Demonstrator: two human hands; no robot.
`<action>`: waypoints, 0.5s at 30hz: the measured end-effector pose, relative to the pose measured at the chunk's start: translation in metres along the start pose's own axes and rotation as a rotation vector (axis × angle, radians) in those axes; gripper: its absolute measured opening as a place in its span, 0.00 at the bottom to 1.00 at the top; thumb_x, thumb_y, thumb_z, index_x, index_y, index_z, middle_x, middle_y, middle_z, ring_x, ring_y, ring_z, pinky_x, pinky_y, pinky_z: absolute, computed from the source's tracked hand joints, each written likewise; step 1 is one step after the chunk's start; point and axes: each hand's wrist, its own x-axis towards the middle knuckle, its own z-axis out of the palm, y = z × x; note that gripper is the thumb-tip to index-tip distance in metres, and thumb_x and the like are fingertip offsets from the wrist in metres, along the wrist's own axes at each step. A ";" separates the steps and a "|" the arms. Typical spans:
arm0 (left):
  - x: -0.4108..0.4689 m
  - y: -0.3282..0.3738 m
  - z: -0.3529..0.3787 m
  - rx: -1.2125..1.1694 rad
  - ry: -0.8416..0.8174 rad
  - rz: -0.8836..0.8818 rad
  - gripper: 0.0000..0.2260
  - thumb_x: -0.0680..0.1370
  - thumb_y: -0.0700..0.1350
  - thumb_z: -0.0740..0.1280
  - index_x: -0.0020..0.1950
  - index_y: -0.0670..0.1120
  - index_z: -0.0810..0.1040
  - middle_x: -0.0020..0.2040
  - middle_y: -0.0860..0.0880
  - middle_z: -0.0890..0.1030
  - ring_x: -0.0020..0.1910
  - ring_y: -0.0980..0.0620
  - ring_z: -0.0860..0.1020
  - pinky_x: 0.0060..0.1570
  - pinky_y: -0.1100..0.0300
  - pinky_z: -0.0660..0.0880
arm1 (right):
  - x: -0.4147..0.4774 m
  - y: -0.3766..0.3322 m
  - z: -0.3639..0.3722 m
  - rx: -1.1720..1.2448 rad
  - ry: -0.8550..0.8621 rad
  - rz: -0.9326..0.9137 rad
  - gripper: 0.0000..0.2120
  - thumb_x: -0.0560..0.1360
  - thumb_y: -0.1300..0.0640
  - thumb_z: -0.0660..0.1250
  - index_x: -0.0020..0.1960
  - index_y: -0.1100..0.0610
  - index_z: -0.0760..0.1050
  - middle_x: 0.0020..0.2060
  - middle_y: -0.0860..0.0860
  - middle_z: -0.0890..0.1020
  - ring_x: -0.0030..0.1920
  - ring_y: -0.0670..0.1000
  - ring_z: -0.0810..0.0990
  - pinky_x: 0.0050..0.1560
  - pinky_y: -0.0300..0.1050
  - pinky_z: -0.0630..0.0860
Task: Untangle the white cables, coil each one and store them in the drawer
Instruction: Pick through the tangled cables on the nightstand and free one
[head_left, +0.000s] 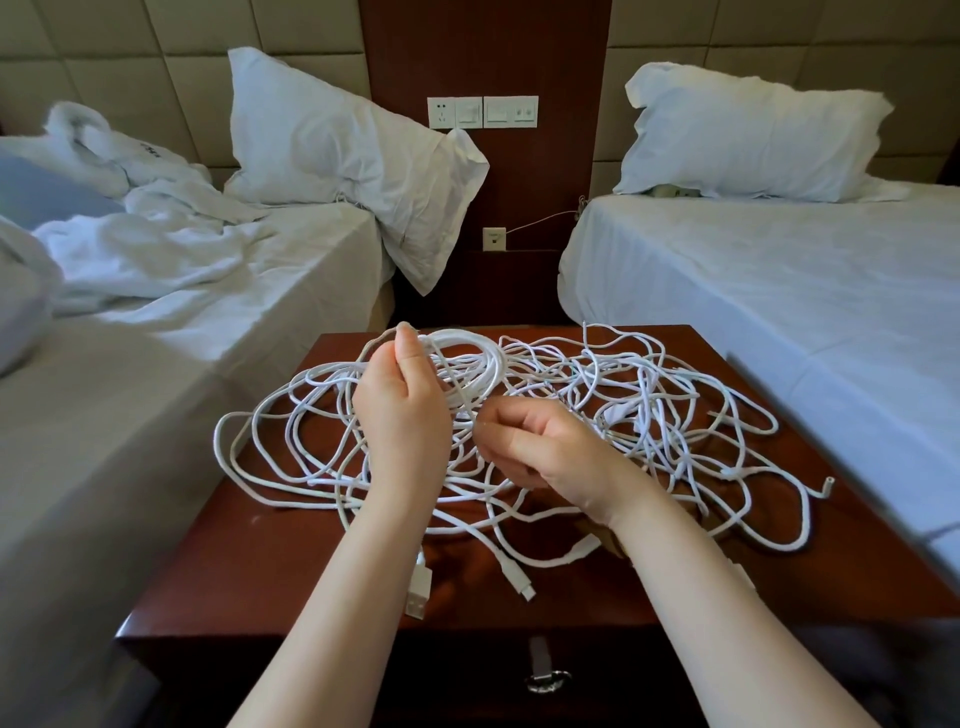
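A tangle of white cables (639, 410) sprawls over the dark red nightstand (249, 561). My left hand (402, 405) is raised above the heap and grips a partly wound coil of white cable (470, 358) at its left side. My right hand (540, 447) pinches a strand of the same cable just right of the left hand, fingers curled. USB plugs (421, 587) and a smaller connector (522, 582) lie near the front edge. The drawer front with its metal ring pull (545, 680) sits shut below.
A bed with rumpled white sheets (156, 270) stands on the left, a made bed (753, 280) on the right, each with a pillow. Wall sockets and switches (483, 111) sit on the wooden panel behind the nightstand.
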 end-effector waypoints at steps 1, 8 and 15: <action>0.001 0.000 0.000 -0.009 -0.011 -0.011 0.22 0.83 0.48 0.53 0.31 0.44 0.66 0.27 0.45 0.68 0.28 0.41 0.69 0.30 0.48 0.68 | 0.000 0.000 0.000 0.008 0.017 0.007 0.13 0.81 0.58 0.60 0.37 0.55 0.71 0.27 0.49 0.65 0.27 0.46 0.61 0.28 0.34 0.61; 0.004 0.014 -0.010 -0.180 -0.370 -0.182 0.21 0.84 0.49 0.54 0.31 0.45 0.65 0.22 0.54 0.66 0.21 0.56 0.64 0.20 0.65 0.61 | 0.005 0.006 0.001 0.216 0.141 -0.040 0.19 0.81 0.56 0.58 0.32 0.52 0.67 0.25 0.48 0.64 0.26 0.46 0.59 0.29 0.36 0.59; -0.006 0.028 -0.013 -0.139 -0.817 -0.118 0.18 0.83 0.46 0.55 0.35 0.41 0.69 0.25 0.53 0.65 0.21 0.58 0.62 0.21 0.68 0.59 | -0.012 -0.008 -0.013 0.236 0.342 -0.085 0.15 0.78 0.74 0.56 0.64 0.75 0.69 0.30 0.50 0.72 0.26 0.40 0.77 0.30 0.27 0.71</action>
